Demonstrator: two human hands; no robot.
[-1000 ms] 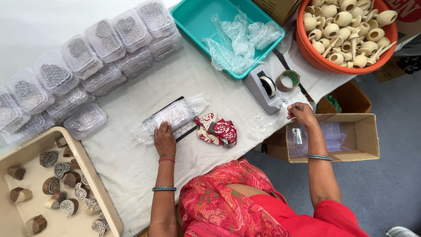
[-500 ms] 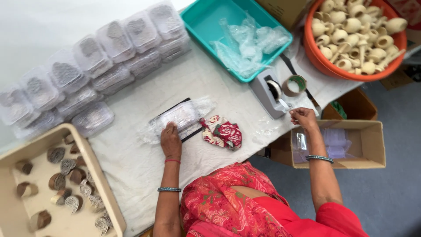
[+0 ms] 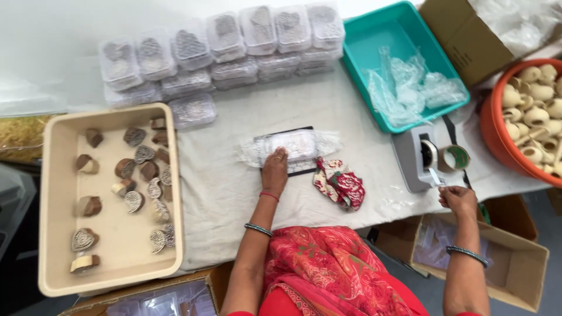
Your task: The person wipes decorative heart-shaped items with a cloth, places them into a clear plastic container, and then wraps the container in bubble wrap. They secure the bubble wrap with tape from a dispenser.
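Wrapped package (image 3: 291, 146), clear plastic over a pale patterned block, lying on a black mat (image 3: 301, 168) on the cloth-covered table (image 3: 234, 181); pinned under left hand (image 3: 274, 171), palm down, fingers flat on near edge. Right hand (image 3: 458, 198) closed in a pinch on strip of clear tape (image 3: 434, 177), drawn from grey tape dispenser (image 3: 418, 159) just beyond fingertips. Red floral cloth (image 3: 339, 182) crumpled between the two hands, touching mat's corner.

Containers, outward from hands:
- Teal tray (image 3: 357, 70), beyond dispenser: loose crumpled clear plastic bags (image 3: 410, 88).
- Orange tub (image 3: 494, 140), right of dispenser: heaped small pale clay pots (image 3: 535, 117).
- Open cardboard box (image 3: 515, 263), below right hand, off table edge: clear bags, partly hidden.
- Second cardboard box (image 3: 462, 41), beyond tub: clear plastic; contents unclear.
- Beige tray (image 3: 52, 175), well left of left hand: carved wooden blocks (image 3: 137, 175), hearts and paisley shapes, scattered.
- Stacked clear lidded boxes (image 3: 222, 47), beyond left hand, in a long row, each holding one patterned block.

Against earlier frames: left hand unchanged on package. Right hand shifted from over cardboard box up to dispenser, now gripping tape. Camera view swung right; tray of blocks fuller in view.
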